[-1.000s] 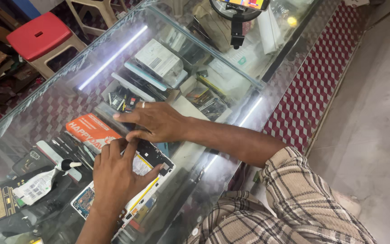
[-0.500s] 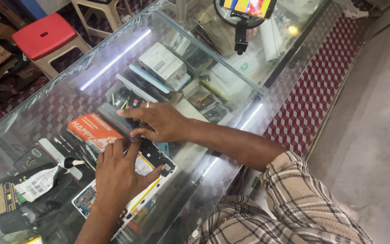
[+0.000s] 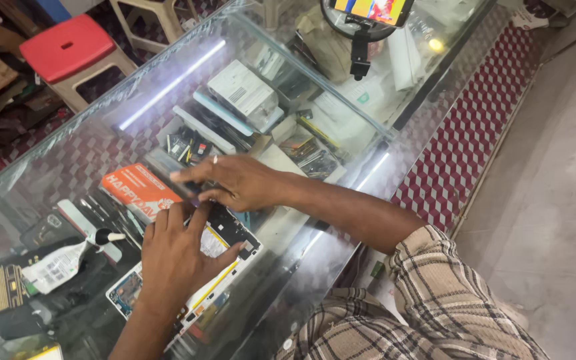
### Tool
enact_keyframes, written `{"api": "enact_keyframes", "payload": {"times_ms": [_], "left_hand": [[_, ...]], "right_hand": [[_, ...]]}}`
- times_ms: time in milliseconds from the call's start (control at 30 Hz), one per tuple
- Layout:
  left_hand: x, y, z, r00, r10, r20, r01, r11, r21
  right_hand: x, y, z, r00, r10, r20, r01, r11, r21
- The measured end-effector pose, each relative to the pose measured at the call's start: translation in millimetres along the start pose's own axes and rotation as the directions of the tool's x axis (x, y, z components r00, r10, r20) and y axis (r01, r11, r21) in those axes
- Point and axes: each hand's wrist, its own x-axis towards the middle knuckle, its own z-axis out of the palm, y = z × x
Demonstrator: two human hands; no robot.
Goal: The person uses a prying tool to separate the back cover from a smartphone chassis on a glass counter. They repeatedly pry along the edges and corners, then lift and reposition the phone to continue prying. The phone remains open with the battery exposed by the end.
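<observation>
An opened phone (image 3: 225,233), its back off and dark insides showing, lies flat on the glass bench (image 3: 315,247) close to the near edge, with little bare glass between it and that edge. The left hand (image 3: 175,257) rests palm down over the phone's lower half, fingers spread and pressing on it, thumb out to the right along its side. The right hand (image 3: 235,180) comes across from the right and sits at the phone's top end, fingers curled together and pinched at something small and dark that cannot be made out. The two hands touch or nearly touch at the fingertips. Just left of them lies an orange packet (image 3: 135,190), then a row of slim tools (image 3: 105,210) and a white glue tube (image 3: 61,263) with a black cap, so the left side is crowded; to the right the glass is bare up to the forearm. Under the glass, boxes (image 3: 245,93) and small parts fill the shelf. Beyond the far edge stands a red stool (image 3: 65,47); a red and white checked mat (image 3: 468,133) runs along the floor on the right.
</observation>
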Motion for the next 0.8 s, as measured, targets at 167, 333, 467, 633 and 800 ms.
{"api": "enact_keyframes", "payload": {"times_ms": [167, 333, 467, 633, 800], "left_hand": [[-0.1, -0.2, -2.1, 0.999, -0.022, 0.042, 0.022, 1.0, -0.017], [-2.5, -4.3, 1.0, 0.999, -0.027, 0.043, 0.028, 0.999, -0.031], [-8.1, -14.5, 9.3, 0.997, 0.051, -0.065, -0.057, 0.993, -0.102], [-13.8, -19.3, 12.4, 0.999, -0.009, -0.046, 0.001, 0.986, -0.165], [-15.8, -19.9, 4.6, 0.999, -0.039, 0.022, 0.042, 0.979, -0.199]], "right_hand": [[0.4, 0.7, -0.4, 0.995, 0.024, -0.096, -0.042, 0.983, -0.181], [0.0, 5.5, 3.8, 0.995, 0.084, -0.05, -0.093, 0.974, -0.207], [-0.9, 8.3, 5.3, 0.995, 0.039, -0.086, -0.047, 0.995, -0.088], [0.0, 1.3, -0.4, 0.996, -0.029, -0.08, 0.03, 1.0, 0.003], [4.2, -12.4, -0.6, 0.997, 0.006, -0.083, -0.009, 0.999, -0.039]]}}
